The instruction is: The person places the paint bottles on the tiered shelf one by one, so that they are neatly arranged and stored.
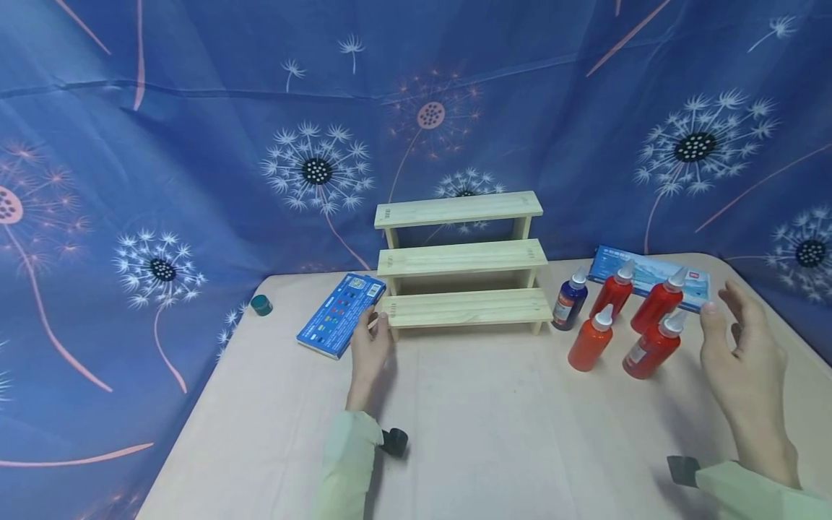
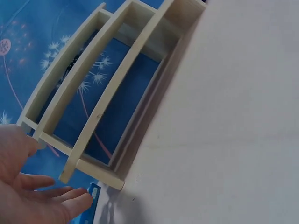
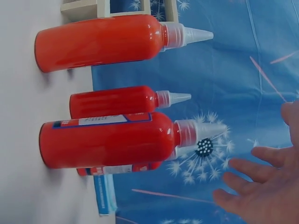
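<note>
A three-step wooden shelf stands at the back of the table. My left hand is at its left end, beside the lowest step; the left wrist view shows the fingers loosely extended and holding nothing. Whether a fingertip touches the wood, I cannot tell. To the right of the shelf stand several upright squeeze bottles with pointed caps: a dark blue bottle, an orange-red bottle and red bottles. My right hand hovers right of them, apart from the bottles, its fingers spread.
Left of the shelf lies a blue box with printed colour patches, close to my left hand. A small green jar sits near the table's left edge. Behind the bottles lies another light-blue box. A blue dandelion-patterned cloth hangs behind the table.
</note>
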Available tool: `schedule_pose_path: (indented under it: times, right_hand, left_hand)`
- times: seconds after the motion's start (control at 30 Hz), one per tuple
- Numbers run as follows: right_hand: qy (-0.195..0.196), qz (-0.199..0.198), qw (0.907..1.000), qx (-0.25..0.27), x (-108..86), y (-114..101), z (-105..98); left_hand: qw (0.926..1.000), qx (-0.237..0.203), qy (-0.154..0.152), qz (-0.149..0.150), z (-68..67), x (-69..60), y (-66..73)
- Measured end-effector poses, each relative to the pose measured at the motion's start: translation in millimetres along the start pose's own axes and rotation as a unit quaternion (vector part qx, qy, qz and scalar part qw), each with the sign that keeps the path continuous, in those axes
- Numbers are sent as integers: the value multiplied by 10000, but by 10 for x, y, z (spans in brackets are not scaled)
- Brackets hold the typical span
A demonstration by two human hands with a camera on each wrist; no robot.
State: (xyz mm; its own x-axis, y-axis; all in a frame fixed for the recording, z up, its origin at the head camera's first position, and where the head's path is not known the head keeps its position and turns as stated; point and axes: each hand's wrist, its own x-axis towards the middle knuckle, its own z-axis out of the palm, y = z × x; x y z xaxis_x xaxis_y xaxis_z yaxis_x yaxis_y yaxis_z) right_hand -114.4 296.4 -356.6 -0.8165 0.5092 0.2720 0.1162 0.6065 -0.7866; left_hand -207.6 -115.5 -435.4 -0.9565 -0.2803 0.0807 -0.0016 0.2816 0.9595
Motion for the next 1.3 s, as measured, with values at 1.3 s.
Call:
schedule_pose_path:
  times: [1.3]
  right_hand:
    - [-1225, -163, 9917, 349, -29, 766, 28]
  left_hand:
    - [9777, -1600, -368, -1314, 33, 170, -168]
